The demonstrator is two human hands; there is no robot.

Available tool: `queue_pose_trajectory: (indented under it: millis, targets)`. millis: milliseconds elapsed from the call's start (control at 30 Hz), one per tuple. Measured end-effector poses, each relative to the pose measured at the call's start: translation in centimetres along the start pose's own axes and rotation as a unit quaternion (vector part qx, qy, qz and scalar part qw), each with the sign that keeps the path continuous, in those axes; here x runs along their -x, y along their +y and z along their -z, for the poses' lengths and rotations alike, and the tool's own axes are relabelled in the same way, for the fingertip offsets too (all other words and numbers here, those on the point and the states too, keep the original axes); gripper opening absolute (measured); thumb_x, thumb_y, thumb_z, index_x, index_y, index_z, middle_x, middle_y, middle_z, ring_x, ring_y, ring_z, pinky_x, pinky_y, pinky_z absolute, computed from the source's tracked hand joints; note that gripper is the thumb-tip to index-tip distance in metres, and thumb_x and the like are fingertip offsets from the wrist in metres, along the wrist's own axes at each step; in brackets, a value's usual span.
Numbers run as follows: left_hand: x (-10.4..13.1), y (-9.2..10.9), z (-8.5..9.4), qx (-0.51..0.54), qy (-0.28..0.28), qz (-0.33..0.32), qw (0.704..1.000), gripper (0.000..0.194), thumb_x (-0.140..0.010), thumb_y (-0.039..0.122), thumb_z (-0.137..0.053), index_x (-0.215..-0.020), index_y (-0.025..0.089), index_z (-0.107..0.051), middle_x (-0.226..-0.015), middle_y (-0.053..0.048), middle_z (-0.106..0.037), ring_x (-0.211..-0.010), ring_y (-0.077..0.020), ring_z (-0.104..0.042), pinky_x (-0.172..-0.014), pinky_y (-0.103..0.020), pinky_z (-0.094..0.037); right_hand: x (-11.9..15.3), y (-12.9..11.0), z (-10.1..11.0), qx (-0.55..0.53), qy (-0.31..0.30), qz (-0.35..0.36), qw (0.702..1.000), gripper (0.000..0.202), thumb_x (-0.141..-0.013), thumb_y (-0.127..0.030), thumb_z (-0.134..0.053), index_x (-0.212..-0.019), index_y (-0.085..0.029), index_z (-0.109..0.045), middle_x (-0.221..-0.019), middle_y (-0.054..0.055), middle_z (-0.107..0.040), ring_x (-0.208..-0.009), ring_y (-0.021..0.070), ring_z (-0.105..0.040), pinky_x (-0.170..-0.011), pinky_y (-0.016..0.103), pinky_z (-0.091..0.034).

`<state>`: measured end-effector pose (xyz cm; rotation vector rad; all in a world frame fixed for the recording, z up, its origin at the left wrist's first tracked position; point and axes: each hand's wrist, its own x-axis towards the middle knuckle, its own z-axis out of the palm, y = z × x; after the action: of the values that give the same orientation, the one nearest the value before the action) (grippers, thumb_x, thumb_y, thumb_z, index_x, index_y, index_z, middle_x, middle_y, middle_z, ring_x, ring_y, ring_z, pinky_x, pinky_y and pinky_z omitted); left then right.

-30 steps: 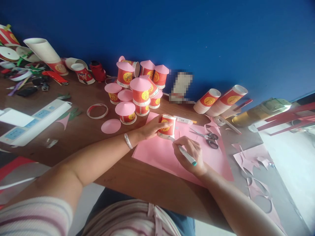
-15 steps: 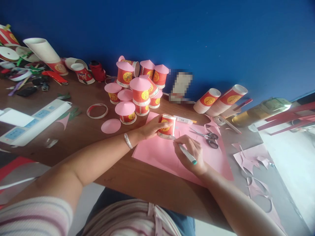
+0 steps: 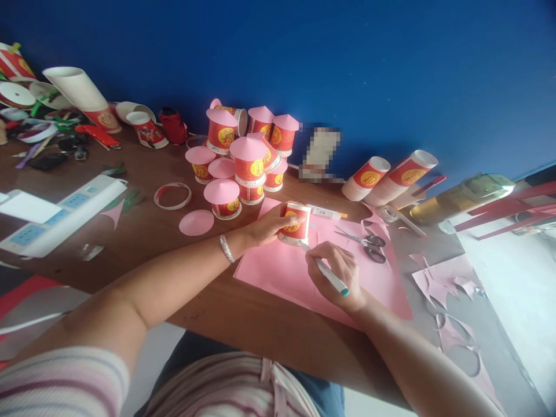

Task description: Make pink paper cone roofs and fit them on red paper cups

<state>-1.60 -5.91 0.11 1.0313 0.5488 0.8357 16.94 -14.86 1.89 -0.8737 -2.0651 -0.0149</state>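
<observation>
My left hand (image 3: 270,225) is wrapped round a red paper cup (image 3: 296,223) with a yellow emblem and a white rim at its lower end. In my right hand (image 3: 336,271) is a white marker (image 3: 329,273) with a green end; its tip is at the cup's lower white rim. Both hands are over pink paper sheets (image 3: 269,272). Scissors with dark handles (image 3: 374,248) lie on the paper, right of the cup. Near its back edge is a white tube (image 3: 324,212). Several red cups with pink cone tops (image 3: 248,157) stand to the left, some stacked.
Stacked cups (image 3: 406,174) and a gold bottle (image 3: 460,200) lean at the back right. Pink paper scraps (image 3: 438,284) lie at the right. On the left are a power strip (image 3: 65,214), a tape ring (image 3: 172,197), a pink disc (image 3: 196,222) and a tall cup stack (image 3: 82,95).
The marker and my right hand have shifted very slightly, with the tip a little further left along the cup's rim. My left hand still holds the cup in the same place.
</observation>
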Motion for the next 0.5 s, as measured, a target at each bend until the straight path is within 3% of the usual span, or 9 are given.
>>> queue_pose_trajectory:
  millis: [500]
  targets:
    - [-0.16, -0.29, 0.23, -0.005, -0.008, -0.009, 1.0, 0.038, -0.081, 0.04, -0.081, -0.105, 0.016, -0.064, -0.096, -0.005, -0.068, -0.088, -0.016, -0.066, -0.074, -0.025, -0.053, 0.35, 0.45, -0.52, 0.002, 0.002, -0.006, 1.0, 0.017, -0.091, -0.007, -0.058, -0.086, -0.023, -0.055, -0.067, -0.004, -0.06, -0.054, 0.0103, -0.055, -0.055, 0.023, -0.044]
